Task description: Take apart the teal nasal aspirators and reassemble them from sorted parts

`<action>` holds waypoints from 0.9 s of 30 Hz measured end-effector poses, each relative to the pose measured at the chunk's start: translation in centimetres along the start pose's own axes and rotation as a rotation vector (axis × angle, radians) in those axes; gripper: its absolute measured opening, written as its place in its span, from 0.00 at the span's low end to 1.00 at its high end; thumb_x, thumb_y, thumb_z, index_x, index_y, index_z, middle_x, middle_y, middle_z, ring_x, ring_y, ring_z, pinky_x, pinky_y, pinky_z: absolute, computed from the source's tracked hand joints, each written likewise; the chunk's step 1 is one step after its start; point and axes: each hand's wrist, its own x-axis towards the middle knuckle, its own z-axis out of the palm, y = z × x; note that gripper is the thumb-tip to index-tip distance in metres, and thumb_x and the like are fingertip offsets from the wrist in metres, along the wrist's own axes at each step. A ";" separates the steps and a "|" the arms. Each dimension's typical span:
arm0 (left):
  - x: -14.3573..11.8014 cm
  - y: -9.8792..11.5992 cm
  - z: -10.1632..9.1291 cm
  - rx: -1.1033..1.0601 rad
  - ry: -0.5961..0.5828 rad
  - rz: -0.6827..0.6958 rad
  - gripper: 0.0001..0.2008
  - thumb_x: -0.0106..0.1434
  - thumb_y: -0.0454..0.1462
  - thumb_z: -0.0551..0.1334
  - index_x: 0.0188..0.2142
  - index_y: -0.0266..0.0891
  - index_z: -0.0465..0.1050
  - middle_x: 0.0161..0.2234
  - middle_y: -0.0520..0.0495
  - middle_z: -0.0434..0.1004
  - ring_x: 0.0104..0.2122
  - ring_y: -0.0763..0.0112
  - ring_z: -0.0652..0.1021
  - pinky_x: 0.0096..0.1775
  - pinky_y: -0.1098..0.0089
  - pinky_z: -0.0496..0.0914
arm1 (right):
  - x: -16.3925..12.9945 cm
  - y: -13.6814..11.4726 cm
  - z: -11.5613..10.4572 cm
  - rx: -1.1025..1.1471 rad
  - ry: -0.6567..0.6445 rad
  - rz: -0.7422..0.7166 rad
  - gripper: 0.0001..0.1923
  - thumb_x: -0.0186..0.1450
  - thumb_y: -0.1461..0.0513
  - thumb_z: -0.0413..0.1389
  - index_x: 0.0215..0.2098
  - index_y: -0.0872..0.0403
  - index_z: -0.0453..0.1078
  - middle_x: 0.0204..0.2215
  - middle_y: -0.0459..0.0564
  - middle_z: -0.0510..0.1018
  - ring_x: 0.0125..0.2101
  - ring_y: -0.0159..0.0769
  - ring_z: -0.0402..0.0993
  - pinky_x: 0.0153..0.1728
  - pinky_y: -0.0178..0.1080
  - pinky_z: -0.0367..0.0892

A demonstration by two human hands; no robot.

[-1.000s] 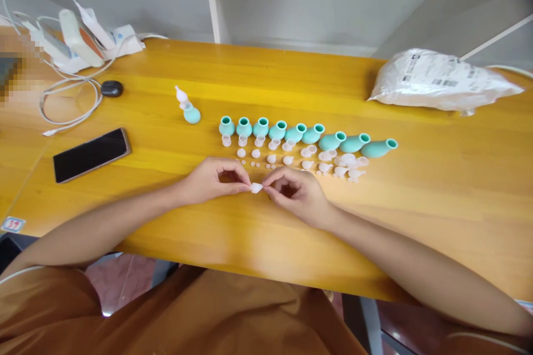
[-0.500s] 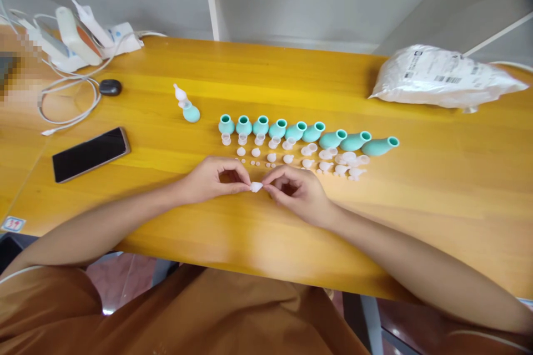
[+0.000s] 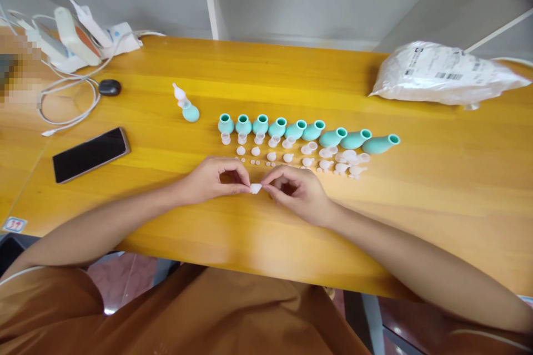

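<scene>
One small white cap [image 3: 255, 188] pinched between left hand [image 3: 210, 179] and right hand [image 3: 298, 192] fingertips, long axis lying left-right, wider end toward right fingers. Translucent, pale, soft-looking. Just beyond fingers: nine teal bulbs [image 3: 308, 132] in row, small white pieces [image 3: 287, 157] scattered before them. One assembled bulb [image 3: 187, 106] further left.

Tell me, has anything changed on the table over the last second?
Hardly anything. Both hands, left hand and right hand, keep pinching the same small white piece between their fingertips. The teal bulbs, phone and white bag lie where they did.
</scene>
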 end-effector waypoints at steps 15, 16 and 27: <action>-0.3 -0.1 0.0 0.134 0.023 0.191 0.10 0.72 0.44 0.74 0.39 0.41 0.83 0.38 0.45 0.88 0.38 0.67 0.85 0.44 0.68 0.77 | 0.0 0.3 0.0 0.078 -0.004 -0.074 0.07 0.75 0.58 0.65 0.39 0.51 0.80 0.38 0.52 0.88 0.31 0.35 0.80 0.28 0.37 0.71; -0.3 -0.1 0.1 0.135 0.023 0.212 0.09 0.72 0.43 0.74 0.39 0.41 0.84 0.38 0.45 0.88 0.37 0.67 0.85 0.44 0.69 0.77 | -0.1 0.3 0.0 0.083 -0.002 -0.080 0.06 0.74 0.58 0.65 0.39 0.51 0.80 0.38 0.52 0.88 0.31 0.35 0.80 0.28 0.37 0.71; -0.1 -0.5 -0.2 0.068 -0.016 0.238 0.06 0.72 0.40 0.74 0.41 0.41 0.83 0.39 0.46 0.88 0.38 0.68 0.85 0.44 0.70 0.77 | 0.0 0.1 0.0 0.069 -0.021 -0.106 0.04 0.75 0.60 0.64 0.41 0.51 0.81 0.39 0.52 0.89 0.32 0.35 0.82 0.27 0.35 0.71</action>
